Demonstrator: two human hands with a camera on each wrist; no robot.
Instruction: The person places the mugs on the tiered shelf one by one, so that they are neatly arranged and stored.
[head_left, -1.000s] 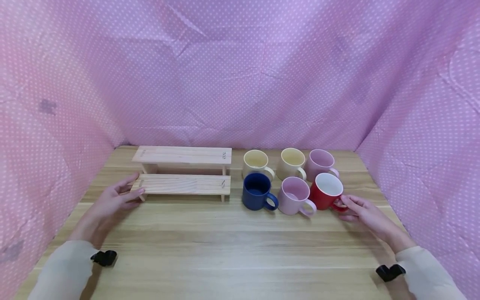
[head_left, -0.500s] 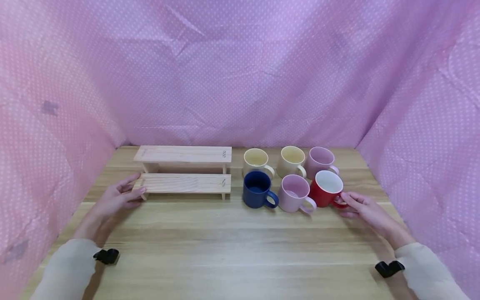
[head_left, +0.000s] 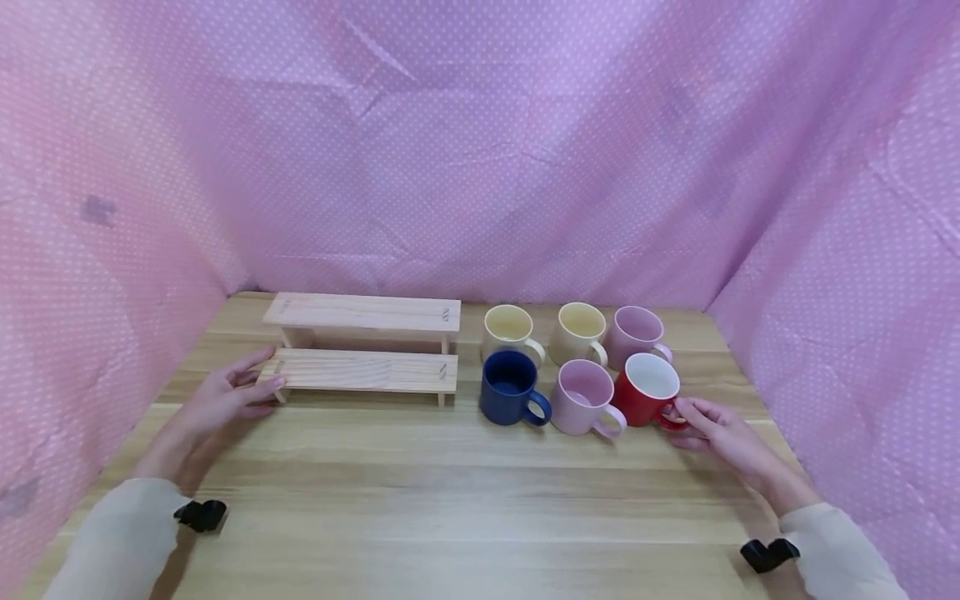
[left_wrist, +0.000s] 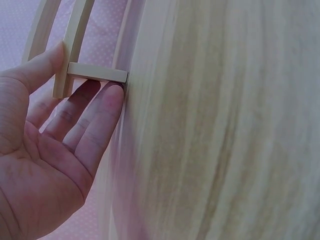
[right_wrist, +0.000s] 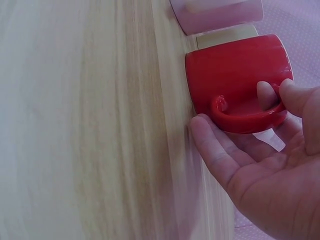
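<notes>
As the right hand [head_left: 720, 429] is at the near right of the surface [head_left: 480, 500], we look there first: its fingers [right_wrist: 212, 145] pinch the red mug [head_left: 637, 404] by the handle, the lower ones lying below it. The mug looks upright; we cannot tell whether its base bears fully on the surface. With the hold all on one side, we think it could swing or tip if the pinch slackened. Just left of it stands the near pink mug [head_left: 573, 415], its handle close to the red wall; we cannot tell if they touch, and a slide leftward might knock them together. The blue mug [head_left: 502, 406], farther left, seems safer from that.

At the left, we see the left hand [head_left: 217, 404] gripping the left end of the near stand [head_left: 367, 369], thumb and fingers on either side. An uneven push there could skew the stand or drive it into the far stand [head_left: 367, 312] behind.

On the far side, the far pink mug [head_left: 618, 350] is close behind the red one, so a shove away from us could strike it. The left yellow mug [head_left: 507, 327] and right yellow mug [head_left: 567, 346] would be at risk mainly if nearer mugs were pushed back.
</notes>
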